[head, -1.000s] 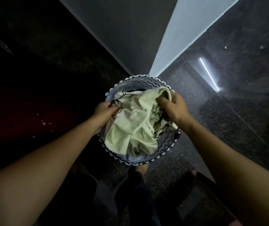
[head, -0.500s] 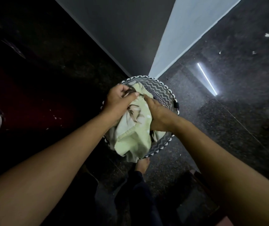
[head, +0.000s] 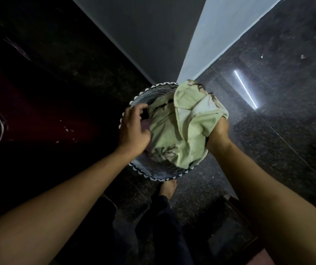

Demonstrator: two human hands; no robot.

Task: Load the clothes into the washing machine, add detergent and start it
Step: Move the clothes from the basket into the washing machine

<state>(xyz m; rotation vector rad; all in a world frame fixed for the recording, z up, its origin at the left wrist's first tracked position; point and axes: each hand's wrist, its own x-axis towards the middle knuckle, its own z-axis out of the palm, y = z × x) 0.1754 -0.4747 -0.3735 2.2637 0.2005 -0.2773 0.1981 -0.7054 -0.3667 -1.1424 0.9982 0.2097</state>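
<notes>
Green dominates my feed: a pale green cloth (head: 180,134), printed with dark brownish marks, is heaped in a round laundry basket (head: 159,174) with a zigzag pattern and a white scalloped rim, seen from almost straight overhead. The right hand (head: 218,131), at the basket's right edge, is buried in the fabric. Its grip is bunched around a fold, the fingers covered by the cloth draped over them, and the raised part overlaps the basket's far-right rim in my view. The left hand (head: 134,129) hangs over the basket's left rim, back toward the camera, fingers bent and its inner edge touching the cloth. Whether that grip pinches any fabric I cannot tell, since the fingertips curl out of sight. Most of the cloth lies inside the basket, with one flap reaching the near-right rim. The basket stands on a dark speckled stone floor (head: 268,169), where a thin white streak of reflected light (head: 246,89) shows well to the basket's right. A bare foot (head: 167,188) and a dark trouser leg (head: 164,226) appear just on the near side of the basket. Beyond the basket's far rim, a grey wall (head: 143,35) meets a lighter panel (head: 220,35) at a corner. Left of the basket, a dark red surface (head: 29,121) with a curved pale line sits in deep shadow, too dim for me to identify.
</notes>
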